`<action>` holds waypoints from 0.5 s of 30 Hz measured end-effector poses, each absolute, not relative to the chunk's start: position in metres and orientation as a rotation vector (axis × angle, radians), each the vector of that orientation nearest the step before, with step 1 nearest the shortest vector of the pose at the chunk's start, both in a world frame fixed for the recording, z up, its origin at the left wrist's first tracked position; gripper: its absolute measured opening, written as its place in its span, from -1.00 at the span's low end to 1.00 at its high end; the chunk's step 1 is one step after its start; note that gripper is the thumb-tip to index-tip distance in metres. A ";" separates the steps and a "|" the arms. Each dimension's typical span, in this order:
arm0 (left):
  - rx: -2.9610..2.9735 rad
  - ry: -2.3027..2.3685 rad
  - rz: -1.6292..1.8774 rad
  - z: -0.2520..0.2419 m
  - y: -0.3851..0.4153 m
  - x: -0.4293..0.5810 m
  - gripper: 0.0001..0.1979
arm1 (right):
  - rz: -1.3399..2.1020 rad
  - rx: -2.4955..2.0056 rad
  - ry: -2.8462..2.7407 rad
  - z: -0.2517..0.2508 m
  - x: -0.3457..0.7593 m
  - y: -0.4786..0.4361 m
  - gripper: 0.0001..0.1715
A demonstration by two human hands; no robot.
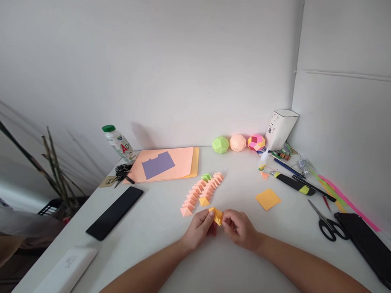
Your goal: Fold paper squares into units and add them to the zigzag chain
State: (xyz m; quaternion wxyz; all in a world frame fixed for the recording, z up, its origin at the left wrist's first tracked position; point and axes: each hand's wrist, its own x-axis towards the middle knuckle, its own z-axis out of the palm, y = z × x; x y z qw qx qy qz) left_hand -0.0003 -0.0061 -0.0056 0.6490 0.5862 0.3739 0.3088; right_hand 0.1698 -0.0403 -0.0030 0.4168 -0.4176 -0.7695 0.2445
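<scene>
A small folded orange paper piece (217, 216) is held above the table in front of me. My left hand (201, 227) grips its left side, with the thumb on top. On the other side, my right hand (240, 228) has curled fingers pinching at the paper's right edge; the fingertips partly hide that corner. Just beyond lie two rows of folded paper units, mostly peach (194, 194), with a green unit (206, 177) at the far end and an orange unit (204, 201) at the near end. A stack of square orange paper (268, 199) lies to the right.
Scissors (329, 226), a utility knife (293, 183) and a black case (367, 248) lie right. A glue bottle (263, 161) stands near three paper balls (238, 143). Left are a black phone (115, 213), peach sheets (182, 163) and a green-capped bottle (120, 144).
</scene>
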 end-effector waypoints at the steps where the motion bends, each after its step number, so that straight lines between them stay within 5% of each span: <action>1: 1.340 0.853 0.698 -0.006 -0.006 0.000 -0.53 | 0.631 -1.054 -1.918 -0.004 0.170 -0.040 -0.88; 15: 1.399 0.890 0.702 -0.001 -0.008 0.001 -0.54 | 0.717 -1.025 -1.842 -0.006 0.172 -0.041 -0.93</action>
